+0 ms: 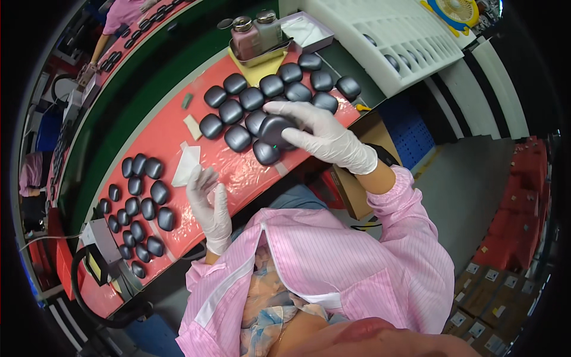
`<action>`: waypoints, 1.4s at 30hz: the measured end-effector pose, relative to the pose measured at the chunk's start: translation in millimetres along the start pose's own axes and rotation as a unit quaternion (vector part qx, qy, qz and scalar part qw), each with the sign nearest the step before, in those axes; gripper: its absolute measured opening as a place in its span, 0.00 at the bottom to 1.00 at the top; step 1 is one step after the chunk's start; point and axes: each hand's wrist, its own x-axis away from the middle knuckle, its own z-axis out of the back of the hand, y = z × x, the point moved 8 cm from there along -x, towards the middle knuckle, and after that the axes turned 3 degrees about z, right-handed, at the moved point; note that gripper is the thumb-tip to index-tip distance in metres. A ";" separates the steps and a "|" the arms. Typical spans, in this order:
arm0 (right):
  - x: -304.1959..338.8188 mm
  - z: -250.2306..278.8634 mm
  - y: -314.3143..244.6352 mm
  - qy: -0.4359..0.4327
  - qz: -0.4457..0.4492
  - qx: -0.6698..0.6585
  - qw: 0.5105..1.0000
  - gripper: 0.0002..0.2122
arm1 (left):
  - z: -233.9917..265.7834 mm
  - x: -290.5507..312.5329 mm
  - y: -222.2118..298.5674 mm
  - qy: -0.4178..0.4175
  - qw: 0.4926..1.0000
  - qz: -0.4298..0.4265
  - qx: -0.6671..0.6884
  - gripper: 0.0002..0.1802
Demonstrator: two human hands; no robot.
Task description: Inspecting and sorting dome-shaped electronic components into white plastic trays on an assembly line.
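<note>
My right hand (327, 135), in a white glove, grips a dark grey rounded case (276, 132) between thumb and fingers. A tiny green light shows on that case's lower edge. Around and under it, several similar glossy cases (231, 111) lie on the red-covered bench (178, 140). My left hand (208, 205), also gloved in white, is raised palm up at the bench's near edge, thumb and fingers apart. Just beyond its fingertips lies a white wipe (187, 162); whether they touch is unclear. Left of this hand sits another group of cases (148, 208).
Two pump bottles (245, 38) stand in a small tray on a yellow cloth (259, 72). A white slotted foam tray (380, 47) holds some cases at the right. A grey box (101, 238) stands at the bench's left end. At upper left, a co-worker's pink sleeve (122, 15) shows.
</note>
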 end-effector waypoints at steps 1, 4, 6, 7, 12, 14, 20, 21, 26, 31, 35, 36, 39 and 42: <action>8.6 30.6 2.2 0.042 -0.011 0.034 0.998 0.22 | 2.6 -1.3 -5.7 0.009 0.999 -0.028 -0.041 0.28; 9.4 120.0 -12.8 0.190 0.016 0.270 0.944 0.18 | 18.5 -0.3 -32.3 0.063 0.996 -0.057 -0.023 0.26; -4.7 170.9 -20.9 0.276 0.013 0.403 0.873 0.15 | 30.6 -0.2 -30.6 0.095 0.994 -0.062 -0.001 0.24; -7.2 202.6 -16.2 0.302 -0.024 0.460 0.835 0.15 | 28.2 -2.9 -29.7 0.084 0.994 -0.031 -0.061 0.22; -16.6 357.7 65.5 0.317 -0.046 0.615 0.721 0.18 | 15.3 -9.8 -17.0 0.062 0.995 -0.020 -0.074 0.20; -7.2 392.3 113.0 0.231 -0.036 0.621 0.748 0.18 | 8.7 -14.6 -23.5 0.044 0.996 -0.010 -0.073 0.19; -32.9 330.3 91.0 0.202 -0.124 0.641 0.730 0.19 | 26.9 -0.7 -24.2 0.064 0.991 -0.012 -0.113 0.17; -26.8 335.2 88.9 0.221 -0.111 0.626 0.740 0.19 | 23.9 -3.2 -27.6 0.057 0.992 -0.018 -0.112 0.17; -21.5 338.3 90.2 0.246 -0.090 0.592 0.763 0.17 | 18.2 3.6 -14.9 0.057 0.992 -0.056 -0.099 0.15; -18.1 351.4 97.8 0.270 -0.088 0.603 0.746 0.17 | 15.8 9.5 -11.2 0.043 0.988 -0.077 -0.129 0.15; -12.1 367.3 102.8 0.306 -0.079 0.576 0.754 0.17 | 17.0 8.5 -10.9 0.036 0.988 -0.081 -0.124 0.16; -13.2 362.9 96.6 0.325 -0.081 0.575 0.746 0.17 | 18.8 7.3 -11.3 0.033 0.989 -0.077 -0.118 0.16; -12.1 334.6 59.5 0.363 -0.023 0.561 0.744 0.16 | 19.8 9.2 -7.9 0.025 0.989 -0.081 -0.123 0.15; -12.3 257.8 19.4 0.378 0.087 0.448 0.805 0.14 | 25.5 8.0 -3.9 0.005 0.998 -0.042 -0.053 0.15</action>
